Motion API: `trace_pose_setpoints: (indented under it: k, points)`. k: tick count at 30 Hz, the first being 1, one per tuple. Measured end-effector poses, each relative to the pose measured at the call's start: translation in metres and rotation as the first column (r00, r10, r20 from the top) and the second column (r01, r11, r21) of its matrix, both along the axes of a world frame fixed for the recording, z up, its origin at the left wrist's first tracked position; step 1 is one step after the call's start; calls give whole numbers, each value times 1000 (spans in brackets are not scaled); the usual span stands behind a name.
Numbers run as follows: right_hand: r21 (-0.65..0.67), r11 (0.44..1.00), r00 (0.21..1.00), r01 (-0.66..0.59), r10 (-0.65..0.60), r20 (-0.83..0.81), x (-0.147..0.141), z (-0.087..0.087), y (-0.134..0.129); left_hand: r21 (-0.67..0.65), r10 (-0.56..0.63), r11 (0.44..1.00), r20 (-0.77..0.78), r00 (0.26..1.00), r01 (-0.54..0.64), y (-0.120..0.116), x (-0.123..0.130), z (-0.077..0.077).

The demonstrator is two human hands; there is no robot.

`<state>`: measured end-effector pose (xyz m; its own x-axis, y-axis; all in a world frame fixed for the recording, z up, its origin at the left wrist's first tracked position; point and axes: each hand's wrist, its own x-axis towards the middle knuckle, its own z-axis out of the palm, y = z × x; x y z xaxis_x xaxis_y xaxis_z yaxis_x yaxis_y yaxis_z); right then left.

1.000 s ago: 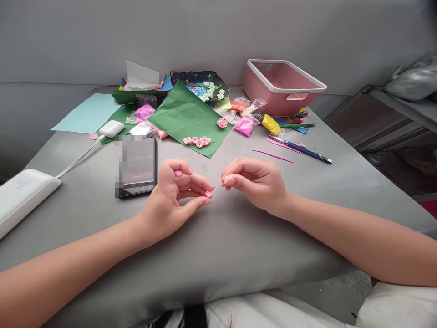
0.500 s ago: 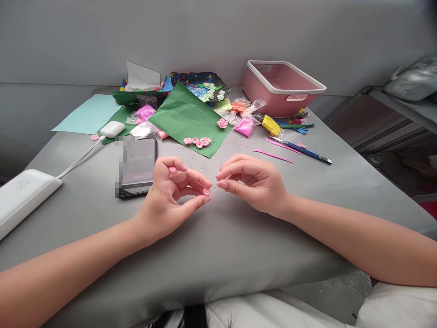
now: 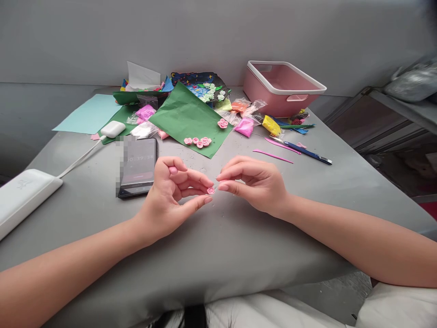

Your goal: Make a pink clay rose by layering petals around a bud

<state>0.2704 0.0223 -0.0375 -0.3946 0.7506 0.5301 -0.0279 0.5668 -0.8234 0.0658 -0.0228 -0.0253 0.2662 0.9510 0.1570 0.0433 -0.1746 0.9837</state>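
Note:
My left hand [image 3: 170, 198] pinches a small pink clay rose [image 3: 210, 191] at its fingertips, the rose's spiral facing me. Its curled index finger also keeps a pink lump of clay [image 3: 173, 170] against the hand. Just right of the rose, my right hand [image 3: 256, 184] has its thumb and fingers pinched together. Something thin and pale seems to show at those fingertips, too small to name. Beyond the hands, several finished pink clay roses [image 3: 200, 143] lie on a green sheet of paper [image 3: 184, 114], with a larger pink rose [image 3: 222, 123] near its right corner.
A phone [image 3: 138, 164] lies left of my hands, near a white power bank [image 3: 25, 198] with a cable. Pink modelling tools [image 3: 273, 156] and a blue-handled tool [image 3: 307, 152] lie to the right. Bags of coloured clay [image 3: 244, 126] and a pink basket [image 3: 283, 89] stand farther back.
The small rose has shifted slightly right in my left fingertips, closer to my right hand. My right hand has barely moved.

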Motion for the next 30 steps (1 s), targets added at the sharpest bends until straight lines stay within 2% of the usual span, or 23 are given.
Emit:
trace_pose_setpoints:
  k: [5, 12, 30]
  points:
    - [25, 999, 1000, -23, 22, 13, 0, 0, 0, 3, 13, 1000, 12, 1000, -13, 0, -1, -2]
    - [67, 996, 999, -50, 51, -12, 0, 1, -1, 95, 5, 995, 18, 1000, -7, 2, -1, -8]
    - [149, 988, 999, -32, 32, 1, 1, -3, 3, 69, -2, 998, 75, 997, -3, 1, -2, -4]
